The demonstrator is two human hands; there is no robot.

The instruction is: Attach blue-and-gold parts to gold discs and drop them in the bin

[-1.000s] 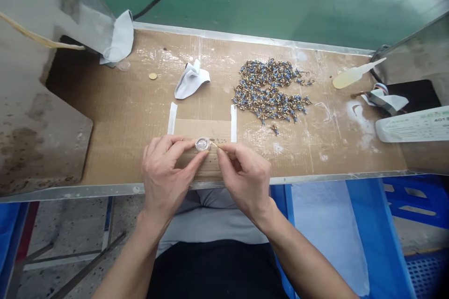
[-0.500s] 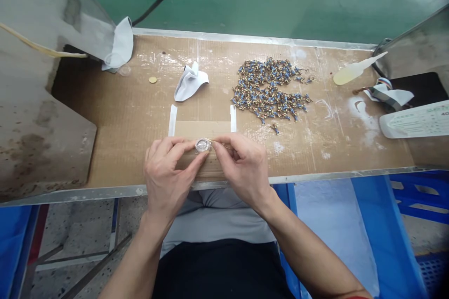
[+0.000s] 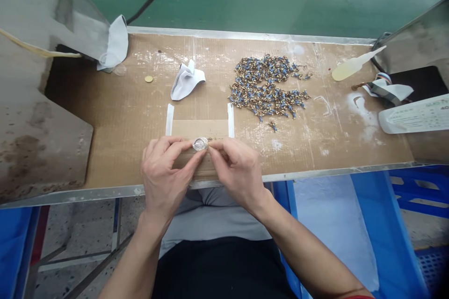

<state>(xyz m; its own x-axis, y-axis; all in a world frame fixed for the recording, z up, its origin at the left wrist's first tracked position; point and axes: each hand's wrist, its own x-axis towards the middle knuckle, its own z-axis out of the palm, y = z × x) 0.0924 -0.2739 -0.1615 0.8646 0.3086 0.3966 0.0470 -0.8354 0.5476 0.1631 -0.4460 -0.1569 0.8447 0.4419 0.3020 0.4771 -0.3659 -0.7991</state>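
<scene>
Between its thumb and forefinger, my left hand [image 3: 166,168] pinches a small round silvery disc [image 3: 200,144] above the front of the cardboard-covered bench. My right hand [image 3: 238,168] is closed at the disc's right edge, thumb and forefinger pressed together; whatever they grip is too small to make out. Beyond the hands, a cardboard piece [image 3: 200,127] lies between two white tape strips. Further right sits a pile of small blue and brass-coloured parts [image 3: 268,86], with one small cluster [image 3: 272,126] apart at its near side.
A grey-white cloth [image 3: 187,81] and a yellow disc [image 3: 148,79] lie behind on the left. At the right are a squeeze bottle [image 3: 352,67], a white container [image 3: 414,119] and a dark object with cloth. Metal panels [image 3: 45,135] flank the bench [image 3: 119,149].
My right fingers have closed in by the disc's edge, and the thin strand seen there earlier is hardly visible. The whole view has shifted slightly.
</scene>
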